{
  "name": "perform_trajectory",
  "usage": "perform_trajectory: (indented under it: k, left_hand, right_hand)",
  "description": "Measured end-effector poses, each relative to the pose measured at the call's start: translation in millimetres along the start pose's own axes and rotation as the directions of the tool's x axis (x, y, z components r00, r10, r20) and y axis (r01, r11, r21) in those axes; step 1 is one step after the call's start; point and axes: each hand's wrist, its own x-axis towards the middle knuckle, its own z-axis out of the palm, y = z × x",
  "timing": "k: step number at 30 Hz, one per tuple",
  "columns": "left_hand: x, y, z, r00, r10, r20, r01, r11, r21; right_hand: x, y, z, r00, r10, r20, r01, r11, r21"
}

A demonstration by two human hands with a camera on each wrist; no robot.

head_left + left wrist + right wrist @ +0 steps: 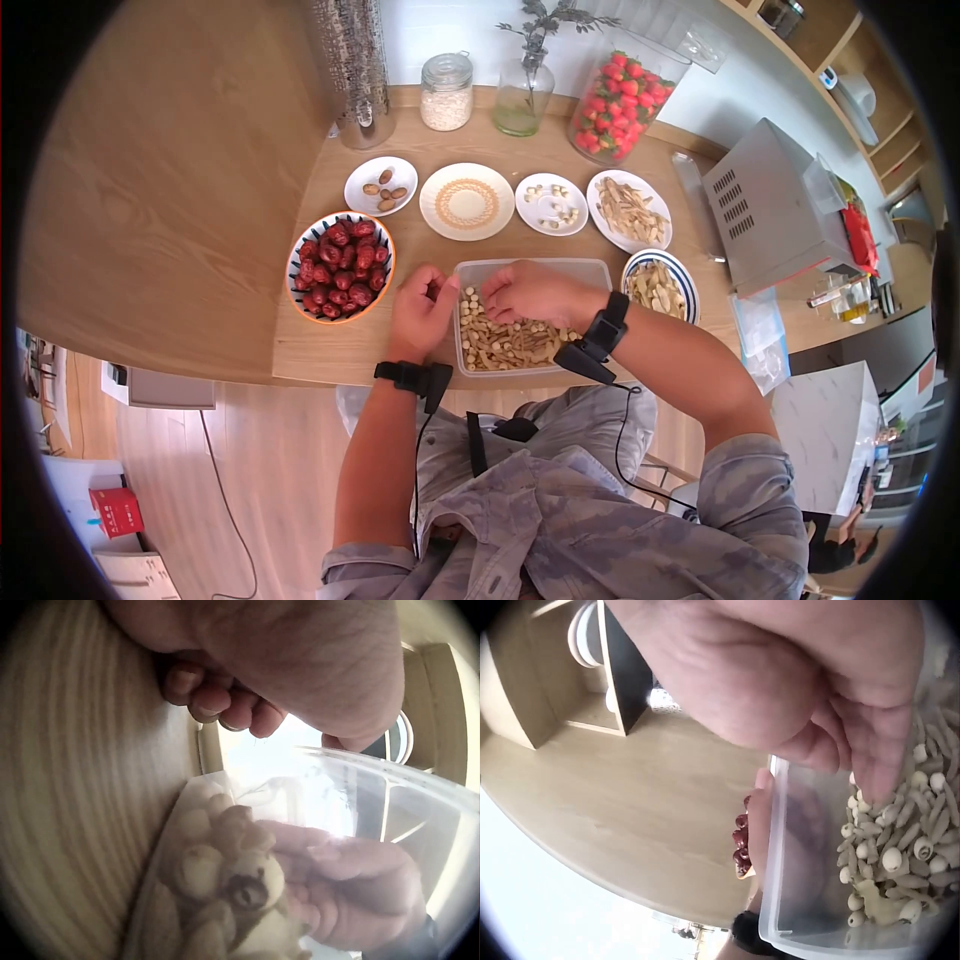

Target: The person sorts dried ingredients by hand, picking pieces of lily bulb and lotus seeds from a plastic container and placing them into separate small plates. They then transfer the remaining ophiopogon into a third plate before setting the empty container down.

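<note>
Right hand [780, 675] | fingers [881, 754] pointing down into clear box [775, 855], tips at pale round kernels [892, 859] and strips [911, 882] | left hand [760, 825] just outside box | dark red fruit [740, 838] partly behind it | worktop [645, 817] alongside

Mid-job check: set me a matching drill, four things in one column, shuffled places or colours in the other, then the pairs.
Things
1. Right hand
2. Left hand
3. Bowl of dark red fruits
4. Strawberries

Places or colours
a. White with blue marks and an orange rim
b. In a tall clear vessel near the wall
c. Fingers down in the clear tub
d. Between bowl and tub in the head view

Pairs: 1-c, 2-d, 3-a, 4-b
</note>
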Motion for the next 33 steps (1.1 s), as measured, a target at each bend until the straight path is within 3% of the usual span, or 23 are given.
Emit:
perform_trajectory:
  k: [3, 6, 9, 12, 18, 21, 27, 33]
  left_hand:
    - [0.2, 1.5, 1.4, 1.0, 0.014, -0.01, -0.014, 1.0, -0.025]
    - [1.2, -1.4, 2.8, 0.998, 0.038, -0.042, -0.04, 0.998, -0.038]
    - [1.8, -1.4, 3.0, 0.997, 0.057, -0.043, -0.059, 0.997, -0.046]
    - [1.6, 2.2, 2.6, 0.997, 0.06, -0.044, -0.062, 0.997, -0.041]
    - [0.3, -1.3, 2.1, 1.0, 0.03, -0.003, -0.03, 0.999, -0.03]
    - [1.1, -1.0, 1.5, 0.999, 0.035, -0.004, -0.036, 0.999, -0.012]
    - [2.5, -5.7, 4.4, 0.995, 0.088, -0.054, -0.089, 0.996, -0.021]
    - [2.8, -5.4, 4.4, 0.995, 0.081, -0.059, -0.083, 0.996, -0.022]
  right_hand:
    - [10.9, 5.7, 0.1, 1.0, -0.015, 0.006, 0.015, 0.998, 0.061]
    - [12.7, 4.0, 3.5, 0.999, -0.016, -0.032, 0.015, 1.0, -0.014]
    - [12.2, -2.9, 6.8, 0.995, -0.096, -0.022, 0.078, 0.901, -0.426]
    - [8.8, -9.8, 16.0, 0.989, -0.143, -0.049, 0.087, 0.806, -0.586]
    - [21.3, 0.5, 28.0, 0.975, -0.182, -0.129, 0.064, 0.783, -0.619]
    - [23.1, 7.1, 28.4, 0.97, -0.18, -0.165, 0.084, 0.882, -0.464]
    - [19.0, 2.5, 30.2, 0.971, -0.165, -0.174, 0.062, 0.873, -0.484]
    - [25.0, 10.9, 35.2, 0.97, -0.117, -0.213, 0.043, 0.946, -0.322]
